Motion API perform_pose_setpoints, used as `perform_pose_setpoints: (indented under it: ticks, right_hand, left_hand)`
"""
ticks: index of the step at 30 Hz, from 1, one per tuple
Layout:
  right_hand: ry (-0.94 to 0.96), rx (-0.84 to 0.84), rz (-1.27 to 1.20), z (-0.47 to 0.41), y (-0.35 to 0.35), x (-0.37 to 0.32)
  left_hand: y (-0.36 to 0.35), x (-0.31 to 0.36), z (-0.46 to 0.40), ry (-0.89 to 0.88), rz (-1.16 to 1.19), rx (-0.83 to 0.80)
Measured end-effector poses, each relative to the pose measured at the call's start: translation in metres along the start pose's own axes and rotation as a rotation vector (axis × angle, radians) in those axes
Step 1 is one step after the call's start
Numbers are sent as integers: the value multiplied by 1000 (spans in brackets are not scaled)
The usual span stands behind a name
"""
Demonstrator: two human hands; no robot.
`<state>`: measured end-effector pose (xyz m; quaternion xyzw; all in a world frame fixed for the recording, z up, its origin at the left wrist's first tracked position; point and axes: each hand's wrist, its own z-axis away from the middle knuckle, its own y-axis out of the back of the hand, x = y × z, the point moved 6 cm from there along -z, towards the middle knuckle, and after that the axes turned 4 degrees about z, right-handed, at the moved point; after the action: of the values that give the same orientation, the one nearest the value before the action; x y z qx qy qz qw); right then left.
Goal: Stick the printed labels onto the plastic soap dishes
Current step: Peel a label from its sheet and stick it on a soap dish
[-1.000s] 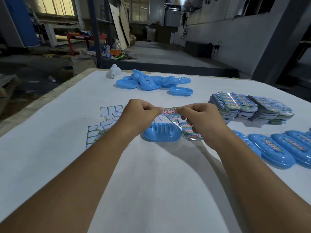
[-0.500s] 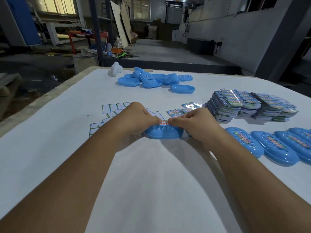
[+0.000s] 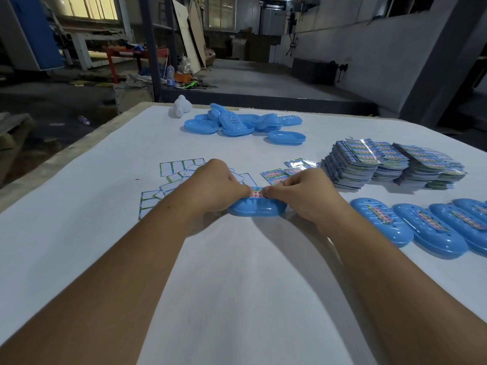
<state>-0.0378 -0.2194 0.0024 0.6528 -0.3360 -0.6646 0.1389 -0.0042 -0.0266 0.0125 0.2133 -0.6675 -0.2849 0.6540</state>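
Blue dish: soap dish at frame centre, glossy oval plastic, on the white table.
Label: printed label lies across its top.
Hands: left hand and right hand each pinch a label end.
Advice: keep it taut, press from the middle outward.

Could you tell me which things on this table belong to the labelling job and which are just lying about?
Job: label pressed by left hand and right hand onto soap dish; label stacks; unlabelled dishes; labelled dishes.
Lying about: spent backing sheets; white object.
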Motion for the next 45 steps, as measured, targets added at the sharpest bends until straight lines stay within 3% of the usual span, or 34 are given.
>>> perform_pose_setpoints:
  ticks: [4, 10, 17, 21, 24, 28, 31, 36, 45]
  right_hand:
    - [7, 19, 46, 2, -1, -3]
    - [71, 104, 212, 7, -2, -13]
    - [139, 164, 395, 9, -1, -19]
    - [106, 150, 390, 11, 2, -15]
    - [219, 143, 360, 14, -1, -19]
    - [412, -70, 346, 25, -16, -34]
    - [453, -154, 434, 33, -24, -37]
    - [387, -117, 528, 37, -16, -28]
    - [253, 103, 257, 59, 14, -15]
  left_hand:
    - [-1, 3, 1, -17, -50, 55]
    - [-7, 18, 3, -155, -364, 156]
    - [-9, 19, 3, -228, -471, 216]
    - [-8, 13, 1, -191, -409, 206]
    - [-8, 7, 0, -156, -283, 200]
    - [2, 3, -3, -162, -200, 321]
    - [6, 2, -3, -199, -144, 390]
    - [0, 0, -3, -237, -95, 378]
    - [-3, 0, 4, -281, -33, 342]
